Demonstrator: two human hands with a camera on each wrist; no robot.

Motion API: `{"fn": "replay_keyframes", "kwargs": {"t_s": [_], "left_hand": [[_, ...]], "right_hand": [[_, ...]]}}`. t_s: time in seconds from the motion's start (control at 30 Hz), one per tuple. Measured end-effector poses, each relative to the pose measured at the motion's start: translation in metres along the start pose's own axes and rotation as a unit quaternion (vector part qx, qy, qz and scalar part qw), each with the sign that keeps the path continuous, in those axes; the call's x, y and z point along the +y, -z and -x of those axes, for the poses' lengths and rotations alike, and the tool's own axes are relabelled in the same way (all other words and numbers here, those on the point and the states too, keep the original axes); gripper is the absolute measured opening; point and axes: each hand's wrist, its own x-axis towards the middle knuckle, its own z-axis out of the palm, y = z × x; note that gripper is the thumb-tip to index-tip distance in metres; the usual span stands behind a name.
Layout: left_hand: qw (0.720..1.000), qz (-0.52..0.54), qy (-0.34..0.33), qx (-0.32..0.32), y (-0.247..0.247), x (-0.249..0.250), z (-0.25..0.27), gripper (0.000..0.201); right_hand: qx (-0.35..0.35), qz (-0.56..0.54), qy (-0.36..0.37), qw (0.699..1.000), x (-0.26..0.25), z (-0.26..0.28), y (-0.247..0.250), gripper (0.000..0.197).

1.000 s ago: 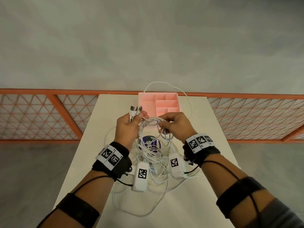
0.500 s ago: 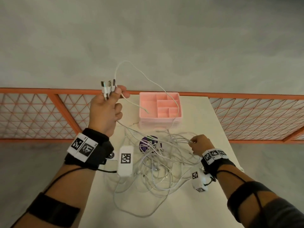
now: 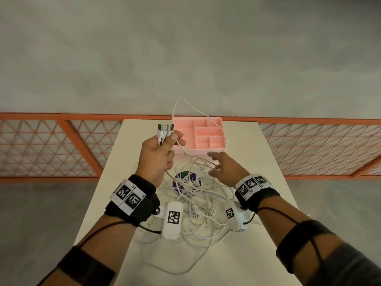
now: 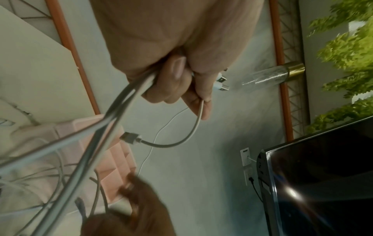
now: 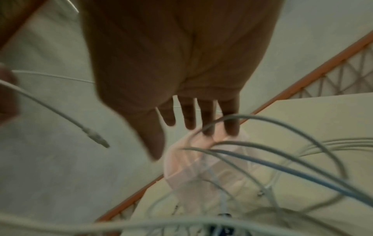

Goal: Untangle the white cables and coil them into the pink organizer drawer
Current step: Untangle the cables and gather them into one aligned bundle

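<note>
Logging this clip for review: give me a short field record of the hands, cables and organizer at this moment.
left hand: grips a bundle of white cable ends, USB plugs sticking up above the grip
right hand: fingers spread, holding nothing, over the tangle
white cables: tangled pile on the table
pink organizer drawer: far end of table, one cable looped over it, none coiled inside

Tangled white cables (image 3: 191, 203) on table, before compartmented pink organizer drawer (image 3: 203, 137)
</note>
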Motion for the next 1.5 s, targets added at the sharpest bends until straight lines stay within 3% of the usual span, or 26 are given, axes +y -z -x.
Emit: {"fn": "replay_keyframes", "kwargs": {"t_s": [0.07, 0.1, 0.17, 0.23, 0.3, 0.43, 0.5, 0.67, 0.73, 0.8, 0.9, 0.97, 1.03, 1.07, 1.17, 1.27, 1.37, 1.43, 1.5], "left_hand": [[1.000, -0.007, 0.016, -0.002, -0.001, -0.007, 0.002, 0.018], [1.000, -0.010, 0.026, -0.004, -0.001, -0.010, 0.004, 0.018], [0.999, -0.009, 0.042, -0.013, 0.000, -0.018, 0.008, 0.017], [0.999, -0.005, 0.051, -0.019, 0.002, -0.024, 0.011, 0.018], [0.998, 0.000, 0.056, -0.007, 0.007, -0.026, 0.010, 0.018], [0.996, -0.001, 0.080, 0.048, 0.030, -0.032, 0.005, 0.019], [0.994, -0.032, 0.092, 0.043, 0.037, -0.039, 0.005, 0.022], [0.991, -0.059, 0.120, 0.028, 0.034, -0.051, 0.008, 0.031], [0.990, -0.059, 0.124, 0.024, 0.030, -0.052, 0.009, 0.028], [0.989, -0.040, 0.140, 0.024, 0.027, -0.049, 0.009, 0.023], [0.986, 0.013, 0.166, 0.011, 0.024, -0.046, 0.008, 0.020], [0.985, 0.042, 0.165, 0.008, 0.021, -0.045, 0.007, 0.023], [0.988, 0.047, 0.144, 0.010, 0.020, -0.043, 0.006, 0.028], [0.991, 0.040, 0.129, 0.010, 0.019, -0.041, 0.005, 0.030], [0.997, -0.012, 0.072, 0.000, 0.016, -0.038, 0.003, 0.031], [0.993, -0.112, 0.003, -0.030, 0.010, -0.037, 0.007, 0.029], [0.976, -0.199, -0.054, -0.064, 0.002, -0.042, 0.009, 0.027], [0.974, -0.211, -0.060, -0.061, 0.002, -0.044, 0.007, 0.029], [0.979, -0.190, -0.038, -0.070, 0.003, -0.045, 0.005, 0.034]], "right_hand": [[-0.012, 0.023, 0.062, 0.998, -0.010, 0.001, -0.002, 0.082], [-0.013, 0.014, 0.096, 0.995, -0.016, 0.001, -0.004, 0.083], [-0.031, -0.049, 0.139, 0.989, -0.028, 0.002, -0.008, 0.063], [-0.047, -0.096, 0.137, 0.985, -0.038, 0.003, -0.010, 0.024], [-0.028, -0.135, 0.120, 0.983, -0.042, 0.004, -0.003, 0.017], [0.042, -0.206, 0.095, 0.973, -0.041, 0.012, 0.028, 0.021], [0.081, -0.239, 0.105, 0.962, -0.047, 0.017, 0.046, 0.018], [0.304, -0.375, 0.118, 0.868, -0.060, 0.018, 0.103, 0.015], [0.365, -0.365, 0.133, 0.846, -0.066, 0.026, 0.124, 0.015], [0.380, -0.342, 0.168, 0.843, -0.073, 0.032, 0.132, 0.012], [0.360, -0.285, 0.208, 0.863, -0.084, 0.035, 0.122, 0.006], [0.325, -0.187, 0.197, 0.906, -0.082, 0.031, 0.108, 0.006], [0.234, -0.004, 0.160, 0.959, -0.071, 0.024, 0.088, 0.017], [0.171, 0.105, 0.138, 0.970, -0.065, 0.021, 0.075, 0.020], [-0.017, 0.308, 0.099, 0.946, -0.056, 0.025, 0.035, 0.022], [-0.122, 0.291, 0.112, 0.942, -0.071, 0.032, 0.015, 0.026], [-0.156, 0.160, 0.148, 0.963, -0.094, 0.034, 0.022, 0.024], [-0.135, 0.062, 0.144, 0.978, -0.104, 0.035, 0.032, 0.021], [-0.063, -0.040, 0.136, 0.988, -0.108, 0.036, 0.037, 0.011]]}}
